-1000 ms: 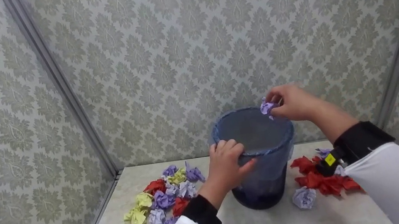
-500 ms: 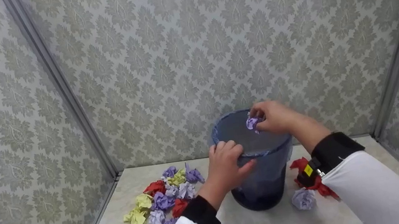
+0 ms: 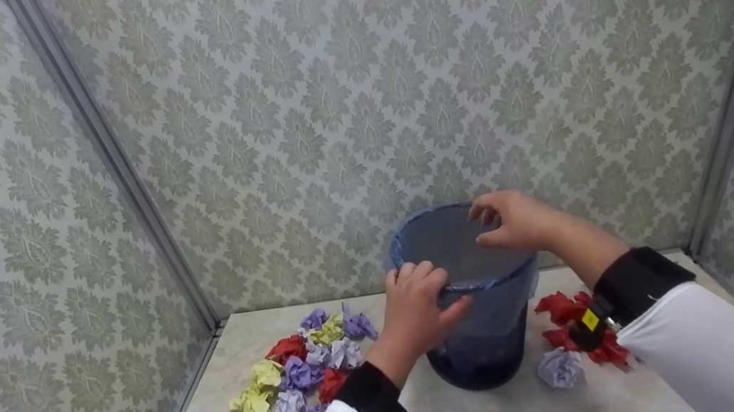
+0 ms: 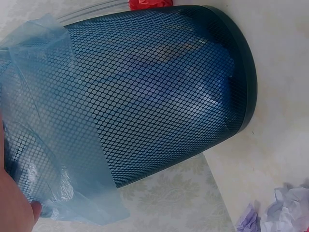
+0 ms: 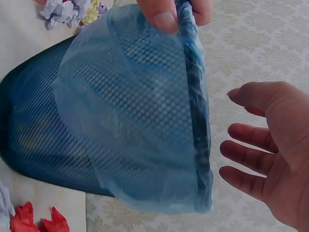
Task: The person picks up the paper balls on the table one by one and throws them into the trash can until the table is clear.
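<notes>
A dark mesh wastebasket lined with a thin blue plastic bag stands on the table. My left hand grips its near left rim, fingers over the edge and thumb outside, as the right wrist view also shows. Over the far right of the opening hovers my right hand, holding nothing, its fingers loosely bent and apart. In the right wrist view this hand is beyond the rim, palm towards the opening. Through the mesh, pale and bluish shapes show near the bottom in the left wrist view.
Left of the basket lies a pile of crumpled paper balls in purple, yellow, red and pale lilac. To its right are red paper balls, partly behind the right forearm, and a pale lilac ball. Patterned panels surround the table.
My right hand has moved left over the basket's opening and let go of the purple paper ball, which is out of sight now. The left hand has stayed on the rim.
</notes>
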Demonstrator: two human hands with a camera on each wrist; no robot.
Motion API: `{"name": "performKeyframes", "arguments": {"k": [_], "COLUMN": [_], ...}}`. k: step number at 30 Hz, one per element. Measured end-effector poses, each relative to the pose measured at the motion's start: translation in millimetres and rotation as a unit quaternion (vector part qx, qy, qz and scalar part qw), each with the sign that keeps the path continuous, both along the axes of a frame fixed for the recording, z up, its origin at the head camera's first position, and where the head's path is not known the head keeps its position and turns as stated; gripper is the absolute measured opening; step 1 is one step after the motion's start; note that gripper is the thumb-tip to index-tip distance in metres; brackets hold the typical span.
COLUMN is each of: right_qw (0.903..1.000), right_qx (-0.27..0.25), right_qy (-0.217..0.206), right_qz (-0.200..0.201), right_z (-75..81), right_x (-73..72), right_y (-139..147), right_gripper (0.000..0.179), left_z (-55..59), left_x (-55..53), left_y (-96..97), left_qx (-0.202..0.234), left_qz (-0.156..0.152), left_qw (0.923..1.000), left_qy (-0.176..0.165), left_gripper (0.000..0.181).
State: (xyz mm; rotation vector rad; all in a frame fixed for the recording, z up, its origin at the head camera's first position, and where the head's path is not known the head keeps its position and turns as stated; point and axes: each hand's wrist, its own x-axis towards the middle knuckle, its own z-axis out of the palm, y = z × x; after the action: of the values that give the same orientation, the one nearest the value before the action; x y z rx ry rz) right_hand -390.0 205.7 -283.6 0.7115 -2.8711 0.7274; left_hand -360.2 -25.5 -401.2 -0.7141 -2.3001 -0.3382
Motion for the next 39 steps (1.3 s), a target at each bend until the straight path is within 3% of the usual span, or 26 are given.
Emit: {"name": "performKeyframes", "arguments": {"k": [9, 16, 21, 26, 31, 39], "right_qw": [0.9997, 0.9968, 0.9916, 0.9926, 0.9879, 0.9877], "right_qx": [0.002, -0.041, -0.084, -0.083, -0.063, -0.029], "right_qy": [0.021, 0.069, 0.08, 0.016, -0.075, -0.092], "right_qz": [0.015, 0.003, -0.057, -0.087, -0.121, -0.123], "right_z": [-7.5, -34.6, -68.5, -111.2, -152.9, -212.7], "right_x": [14.2, 20.2, 25.7, 30.6, 31.8, 39.8], "right_y": [37.5, 65.6, 83.3, 96.5, 97.3, 90.1], "right_gripper": [0.034, 0.027, 0.025, 0.026, 0.025, 0.037], "left_z": [0.1, 0.1, -1.3, -1.7, -2.6, -1.8], "left_x": [-1.4, -0.5, -0.6, -0.4, -1.1, -1.1], "left_y": [-1.0, -1.7, 0.1, 0.4, 0.0, 0.0], "left_qx": [0.003, 0.01, 0.006, 0.004, 0.006, 0.002], "left_qz": [-0.006, -0.002, -0.002, 0.0, -0.004, -0.002], "left_qw": [1.0, 0.9999, 1.0, 1.0, 0.9999, 0.9999], "left_qy": [0.003, 0.006, 0.004, 0.007, 0.011, 0.016], "left_gripper": [0.042, 0.042, 0.043, 0.044, 0.045, 0.045]}}
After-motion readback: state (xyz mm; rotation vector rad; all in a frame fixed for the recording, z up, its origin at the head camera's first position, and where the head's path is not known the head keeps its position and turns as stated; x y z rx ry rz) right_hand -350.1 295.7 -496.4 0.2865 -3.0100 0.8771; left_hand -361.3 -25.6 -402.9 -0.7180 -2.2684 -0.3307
